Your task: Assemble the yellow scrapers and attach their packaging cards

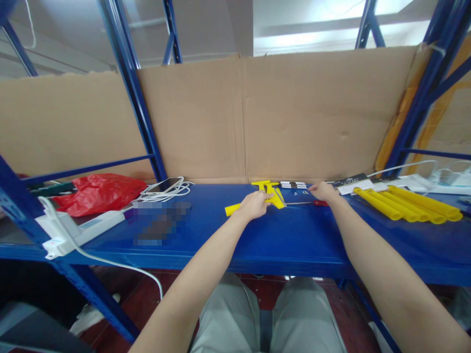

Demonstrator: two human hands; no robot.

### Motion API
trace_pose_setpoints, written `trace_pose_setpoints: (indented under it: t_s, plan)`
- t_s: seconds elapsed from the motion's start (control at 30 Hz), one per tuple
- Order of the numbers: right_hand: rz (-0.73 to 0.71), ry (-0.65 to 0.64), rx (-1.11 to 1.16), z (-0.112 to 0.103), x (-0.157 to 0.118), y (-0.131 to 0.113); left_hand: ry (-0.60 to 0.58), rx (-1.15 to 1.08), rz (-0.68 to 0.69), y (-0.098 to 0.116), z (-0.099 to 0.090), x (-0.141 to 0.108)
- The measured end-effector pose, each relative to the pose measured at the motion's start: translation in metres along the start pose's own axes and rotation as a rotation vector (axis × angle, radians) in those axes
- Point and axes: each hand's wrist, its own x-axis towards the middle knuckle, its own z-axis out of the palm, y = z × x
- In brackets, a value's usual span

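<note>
— At twelve o'clock on the worktop (287, 238), your left hand (254, 204) grips the yellow tool (275, 200).
— And your right hand (324, 191)?
— One o'clock, grasp unclear; a careless sweep could scatter nearby small parts (305, 192).

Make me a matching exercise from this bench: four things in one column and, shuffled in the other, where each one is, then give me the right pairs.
Things
1. Red plastic bag
2. Yellow tubes
3. Left hand
4. Red-handled tool

Places
A. On a yellow tool, near the middle of the bench
B. Thin shaft lying flat, handle end by the right hand
C. Towards the left end, behind the white power strip
D. Lying side by side, towards the right end of the bench

Pairs: 1-C, 2-D, 3-A, 4-B
</note>
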Motion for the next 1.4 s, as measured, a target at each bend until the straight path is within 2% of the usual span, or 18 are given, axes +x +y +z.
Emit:
trace_pose_setpoints:
  t_s: [0.1,0.17,0.3,0.47,0.7,0.87,1.1,1.23,1.4]
  plan:
    - [0.015,-0.152,-0.084,0.005,-0.005,-0.008,-0.014,-0.011,0.008,0.000,0.000,0.000]
    - [-0.026,-0.194,-0.100,0.007,-0.007,-0.016,-0.013,-0.019,0.016,0.000,0.000,0.000]
    - [-0.076,-0.216,-0.119,0.011,-0.011,-0.027,-0.013,-0.019,0.029,0.000,0.001,0.000]
    - [-0.126,-0.244,-0.145,0.015,-0.010,-0.026,-0.018,-0.011,0.028,0.000,0.002,0.000]
    - [-0.161,-0.194,-0.165,0.020,-0.009,-0.028,-0.020,0.010,0.022,0.001,0.002,0.000]
    - [-0.162,-0.241,-0.166,0.018,-0.013,-0.032,-0.028,0.012,0.034,0.001,0.002,0.001]
    - [-0.151,-0.142,-0.160,0.016,-0.014,-0.037,-0.035,0.017,0.031,0.004,0.001,0.000]
    - [-0.084,-0.182,-0.084,0.024,-0.005,-0.030,-0.035,0.024,0.059,0.007,0.002,0.000]
    - [-0.129,-0.177,0.123,0.025,0.000,-0.023,-0.050,0.041,0.069,0.011,0.000,0.000]
